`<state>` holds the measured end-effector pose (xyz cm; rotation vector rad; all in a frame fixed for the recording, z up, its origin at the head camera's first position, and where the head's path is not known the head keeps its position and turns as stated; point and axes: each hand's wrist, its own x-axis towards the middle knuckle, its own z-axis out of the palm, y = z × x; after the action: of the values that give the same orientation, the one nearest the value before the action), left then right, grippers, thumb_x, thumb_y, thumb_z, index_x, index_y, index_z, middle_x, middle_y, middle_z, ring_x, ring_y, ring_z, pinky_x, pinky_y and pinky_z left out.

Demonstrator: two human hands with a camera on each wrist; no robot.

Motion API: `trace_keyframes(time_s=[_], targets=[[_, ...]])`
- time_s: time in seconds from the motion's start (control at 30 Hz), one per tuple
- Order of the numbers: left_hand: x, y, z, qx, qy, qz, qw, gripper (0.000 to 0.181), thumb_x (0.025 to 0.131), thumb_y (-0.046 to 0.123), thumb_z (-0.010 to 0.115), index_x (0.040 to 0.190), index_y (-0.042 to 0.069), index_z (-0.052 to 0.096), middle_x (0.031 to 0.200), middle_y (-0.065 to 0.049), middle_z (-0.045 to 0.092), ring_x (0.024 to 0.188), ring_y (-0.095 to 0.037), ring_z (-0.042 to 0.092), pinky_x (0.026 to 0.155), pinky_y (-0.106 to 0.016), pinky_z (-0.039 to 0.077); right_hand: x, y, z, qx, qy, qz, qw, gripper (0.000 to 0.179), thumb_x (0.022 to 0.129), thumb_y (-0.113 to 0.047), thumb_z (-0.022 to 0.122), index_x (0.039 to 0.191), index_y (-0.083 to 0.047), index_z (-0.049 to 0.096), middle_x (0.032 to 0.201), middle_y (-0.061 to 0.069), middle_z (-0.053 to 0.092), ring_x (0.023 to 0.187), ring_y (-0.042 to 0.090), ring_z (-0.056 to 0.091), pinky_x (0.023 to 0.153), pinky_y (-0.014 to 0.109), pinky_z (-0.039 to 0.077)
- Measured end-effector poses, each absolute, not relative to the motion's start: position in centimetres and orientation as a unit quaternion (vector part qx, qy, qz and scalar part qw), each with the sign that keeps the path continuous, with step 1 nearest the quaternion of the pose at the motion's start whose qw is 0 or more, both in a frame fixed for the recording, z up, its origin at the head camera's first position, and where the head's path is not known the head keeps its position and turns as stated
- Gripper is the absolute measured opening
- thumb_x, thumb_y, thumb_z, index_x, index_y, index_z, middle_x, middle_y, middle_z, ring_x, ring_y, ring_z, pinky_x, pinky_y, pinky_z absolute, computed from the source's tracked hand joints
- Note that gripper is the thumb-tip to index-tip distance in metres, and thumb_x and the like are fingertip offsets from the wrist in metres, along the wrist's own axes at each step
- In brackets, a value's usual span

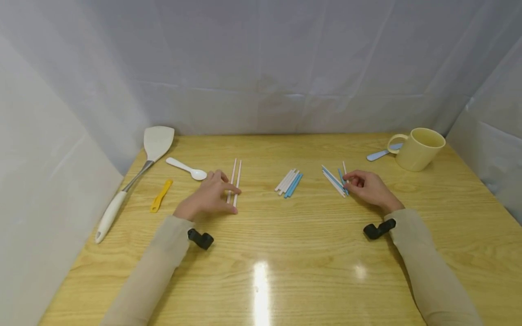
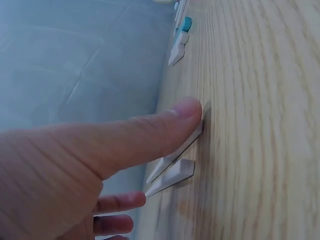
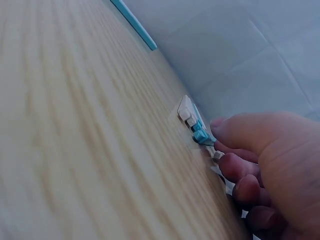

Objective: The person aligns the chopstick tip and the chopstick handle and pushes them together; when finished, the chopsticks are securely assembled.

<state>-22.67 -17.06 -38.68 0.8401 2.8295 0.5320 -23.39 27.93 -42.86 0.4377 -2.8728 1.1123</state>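
Note:
Two pale pink chopsticks (image 1: 238, 174) lie side by side on the table under my left hand (image 1: 214, 192). Its thumb and forefinger stretch out beside them, spread apart; in the left wrist view the thumb (image 2: 150, 132) crosses over one stick. On the other side, my right hand (image 1: 367, 186) is at a loose group of white and blue chopsticks (image 1: 332, 179). Its fingers bend loosely and its fingertips are right at the near ends of a blue and a white stick. The right wrist view shows a gap between thumb (image 3: 237, 130) and forefinger. Between the hands lies a bundle of white and blue chopsticks (image 1: 289, 182).
Left of the left hand lie a white spoon (image 1: 185, 169), a yellow plastic utensil (image 1: 161, 195) and a long spatula (image 1: 138, 174). A yellow mug (image 1: 420, 151) stands at the back right, partly hiding a light blue handle (image 1: 379, 155). White sheeting (image 1: 261, 68) closes off the back and sides.

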Motion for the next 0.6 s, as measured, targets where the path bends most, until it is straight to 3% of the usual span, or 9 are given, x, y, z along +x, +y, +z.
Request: trace_keyframes(time_s=[0.33,0.6], targets=[[-23.1,-18.0,-38.8,0.268,0.941,0.187,0.087,0.050,0.076,0.033,0.081,0.120,0.014,0.067,0.121,-0.021,0.044,0.105,-0.033,0.035,0.082,-0.042,0.034,-23.5,27.4,-43.3,0.134,-0.941,0.307,0.048,0.020,0.091,-0.017,0.065,0.099,0.001,0.067,0.070,0.005,0.055,0.059,0.012,0.045,0.057,0.025,0.037],[-23.2,-18.3,-38.8,0.278,0.933,0.203,0.101,0.052,0.078,0.031,0.080,0.124,0.011,0.065,0.119,-0.021,0.043,0.103,-0.032,0.035,0.082,-0.041,0.034,-23.4,27.1,-43.0,0.117,-0.946,0.301,0.041,0.019,0.091,-0.016,0.064,0.098,0.002,0.066,0.070,0.005,0.054,0.060,0.016,0.044,0.057,0.026,0.036]])
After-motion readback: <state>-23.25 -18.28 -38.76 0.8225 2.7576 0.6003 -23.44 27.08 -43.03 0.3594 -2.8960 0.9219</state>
